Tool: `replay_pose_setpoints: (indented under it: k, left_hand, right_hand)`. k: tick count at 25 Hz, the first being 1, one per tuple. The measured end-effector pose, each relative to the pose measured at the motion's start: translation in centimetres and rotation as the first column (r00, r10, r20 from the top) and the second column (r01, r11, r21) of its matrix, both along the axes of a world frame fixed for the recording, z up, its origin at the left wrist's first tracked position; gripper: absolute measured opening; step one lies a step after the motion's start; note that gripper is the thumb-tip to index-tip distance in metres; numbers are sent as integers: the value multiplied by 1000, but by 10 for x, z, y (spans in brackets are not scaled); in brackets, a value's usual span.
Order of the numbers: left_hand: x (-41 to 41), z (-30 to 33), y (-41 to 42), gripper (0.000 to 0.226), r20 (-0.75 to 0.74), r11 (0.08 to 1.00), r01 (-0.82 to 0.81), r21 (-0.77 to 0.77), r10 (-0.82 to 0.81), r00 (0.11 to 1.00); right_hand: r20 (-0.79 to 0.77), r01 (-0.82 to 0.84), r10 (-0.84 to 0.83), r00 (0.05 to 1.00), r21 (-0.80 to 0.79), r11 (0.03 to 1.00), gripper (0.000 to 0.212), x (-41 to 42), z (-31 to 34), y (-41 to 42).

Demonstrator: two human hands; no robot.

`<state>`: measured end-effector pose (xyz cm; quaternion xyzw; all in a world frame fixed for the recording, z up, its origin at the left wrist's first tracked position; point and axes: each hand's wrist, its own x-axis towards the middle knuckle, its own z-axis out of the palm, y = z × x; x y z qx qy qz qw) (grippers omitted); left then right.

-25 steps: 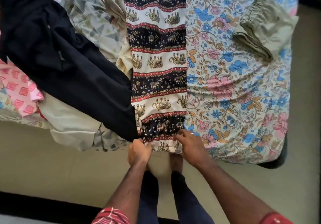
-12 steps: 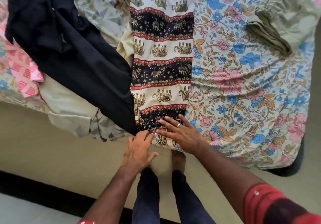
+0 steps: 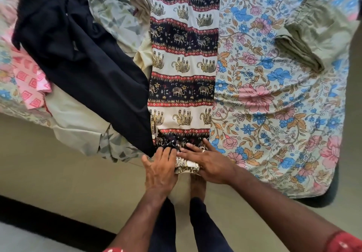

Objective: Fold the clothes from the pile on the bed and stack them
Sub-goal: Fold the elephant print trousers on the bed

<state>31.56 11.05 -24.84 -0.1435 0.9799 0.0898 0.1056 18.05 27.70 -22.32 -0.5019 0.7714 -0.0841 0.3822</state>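
Elephant-print trousers [image 3: 183, 75] in cream, navy and red bands lie stretched lengthwise on the floral bedsheet [image 3: 274, 105], their cuff end at the bed's near edge. My left hand [image 3: 159, 167] lies flat with straight fingers at the cuff's left side. My right hand [image 3: 207, 159], a ring on one finger, presses flat on the cuff's right side. To the left lies the pile: a black garment [image 3: 84, 60], a pink patterned cloth [image 3: 29, 83], a cream garment [image 3: 76, 122] and a grey geometric-print cloth [image 3: 117, 15]. A folded olive garment [image 3: 313, 34] sits at the right.
The bed's near edge runs just in front of my hands; the cream garment and grey print cloth hang over it. My bare feet [image 3: 197, 185] and dark trouser legs stand on the beige floor below. A dark strip crosses the floor at the lower left.
A second ago both hands gripped the cuff with curled fingers. They have since flattened out, and now both press on the cuff with straight fingers, the left having moved up onto the cloth.
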Motion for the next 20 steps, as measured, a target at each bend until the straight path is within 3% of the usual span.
replay_pose_setpoints:
  k: [3, 7, 10, 14, 16, 19, 20]
  left_hand:
    - [5, 2, -8, 56, -152, 998, 40, 51, -32, 988]
    - [25, 9, -40, 38, -216, 942, 296, 157, -260, 941]
    - [31, 21, -59, 26, -91, 867, 401, 296, -392, 915]
    - [24, 34, -73, 20, 230, 824, 168, 542, -337, 913]
    - [5, 48, -75, 9, 267, 674, -87, 734, -168, 949]
    - [-43, 70, -85, 26, 345, 257, -355, 899, 85, 935]
    - [-61, 73, -89, 31, 360, 175, -380, 908, 135, 923]
  right_hand:
    - [20, -2, 1, 1000, 37, 999, 92, -10, 3, 17]
    - [17, -81, 81, 997, 29, 996, 86, -13, -1, 31]
    - [52, -49, 50, 997, -21, 999, 83, 5, -5, 38]
    - [200, 123, -117, 973, -22, 992, 61, 24, -3, 44]
    - [382, 362, -344, 858, 26, 932, 35, 14, 4, 39]
    - [610, 714, -608, 509, 96, 694, 14, -20, 24, 22]
    - [637, 787, -649, 416, 105, 608, 12, -33, 29, 14]
